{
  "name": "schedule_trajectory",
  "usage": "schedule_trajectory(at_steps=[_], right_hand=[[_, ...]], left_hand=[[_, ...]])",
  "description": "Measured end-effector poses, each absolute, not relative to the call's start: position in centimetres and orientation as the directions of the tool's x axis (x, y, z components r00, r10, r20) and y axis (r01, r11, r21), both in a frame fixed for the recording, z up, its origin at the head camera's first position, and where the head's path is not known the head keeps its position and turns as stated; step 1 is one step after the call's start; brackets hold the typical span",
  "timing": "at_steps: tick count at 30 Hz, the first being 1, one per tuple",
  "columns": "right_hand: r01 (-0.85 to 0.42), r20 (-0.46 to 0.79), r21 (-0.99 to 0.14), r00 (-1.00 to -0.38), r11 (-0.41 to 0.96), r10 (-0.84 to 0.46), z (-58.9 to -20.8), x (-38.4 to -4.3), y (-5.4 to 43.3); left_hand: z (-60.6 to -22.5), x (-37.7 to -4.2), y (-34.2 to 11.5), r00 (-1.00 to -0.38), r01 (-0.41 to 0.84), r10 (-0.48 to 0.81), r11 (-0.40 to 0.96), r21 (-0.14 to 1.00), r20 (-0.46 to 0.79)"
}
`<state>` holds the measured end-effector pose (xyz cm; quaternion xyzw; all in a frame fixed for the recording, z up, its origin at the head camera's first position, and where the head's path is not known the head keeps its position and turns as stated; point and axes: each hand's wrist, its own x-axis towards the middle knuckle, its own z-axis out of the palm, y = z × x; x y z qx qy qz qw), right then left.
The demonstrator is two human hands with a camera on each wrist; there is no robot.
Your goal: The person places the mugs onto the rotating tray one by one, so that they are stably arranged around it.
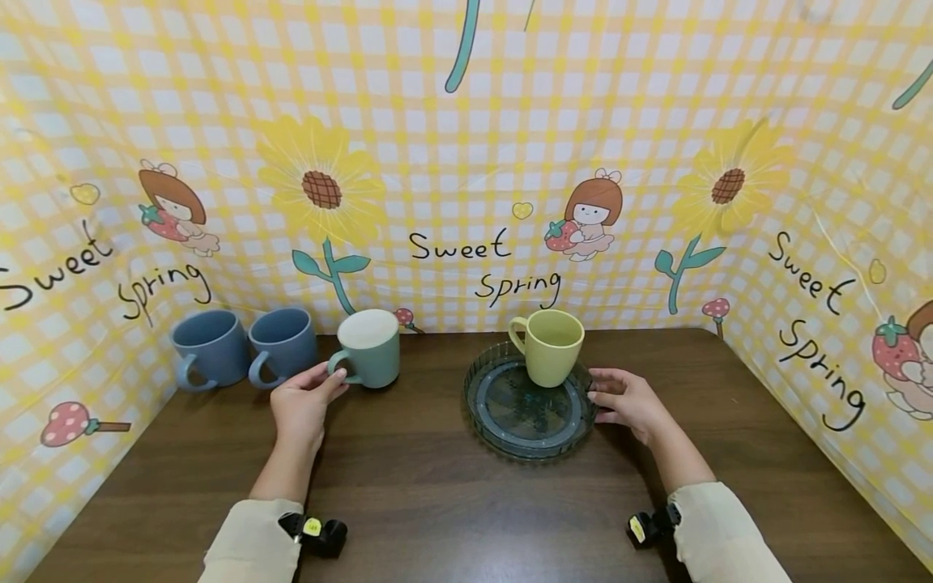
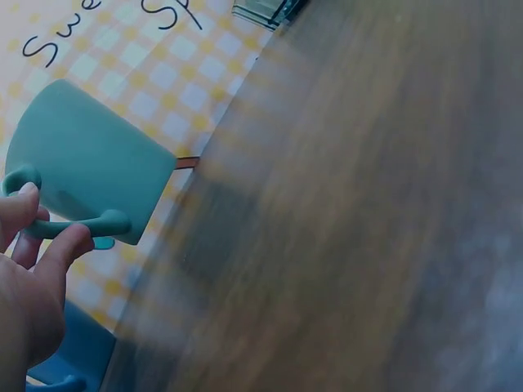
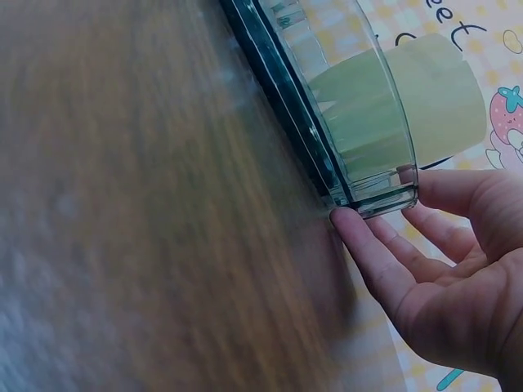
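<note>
My left hand pinches the handle of a teal mug with a white inside. In the left wrist view, thumb and fingers close round that handle, and the mug appears tilted by the camera's angle. On the right, a round, dark see-through tray with a ribbed rim carries a yellow-green mug at its back right. My right hand grips the tray's right edge. The right wrist view shows its fingers on the clear end of the tray, one fingertip at the underside.
Two blue mugs stand side by side at the back left, handles toward the front. A checked yellow-and-white cloth walls in the back and both sides of the brown wooden table.
</note>
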<state>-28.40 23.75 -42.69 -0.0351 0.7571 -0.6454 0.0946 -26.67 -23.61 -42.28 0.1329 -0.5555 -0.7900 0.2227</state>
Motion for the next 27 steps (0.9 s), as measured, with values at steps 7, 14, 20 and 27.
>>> schedule_trajectory(at_steps=[7, 14, 20, 27], right_hand=[[0.093, -0.114, -0.99, -0.97, 0.104, -0.213, -42.7, -28.2, 24.2], [0.111, -0.118, -0.993, -0.957, 0.042, -0.266, -42.7, -28.2, 24.6], [0.099, -0.105, -0.994, -0.955, 0.035, -0.277, -42.6, -28.2, 24.5], [0.118, -0.128, -0.992, -0.959, 0.055, -0.251, -42.5, -28.2, 24.4]], left_hand=[[-41.9, -26.7, -23.1, -0.869, 0.221, -0.493, -0.302, 0.927, 0.046], [-41.5, -26.8, -22.5, -0.874, 0.223, -0.484, -0.303, 0.926, 0.052], [-41.3, -26.7, -22.0, -0.879, 0.226, -0.473, -0.298, 0.927, 0.062], [-41.4, -26.7, -21.4, -0.885, 0.248, -0.458, -0.319, 0.915, 0.08]])
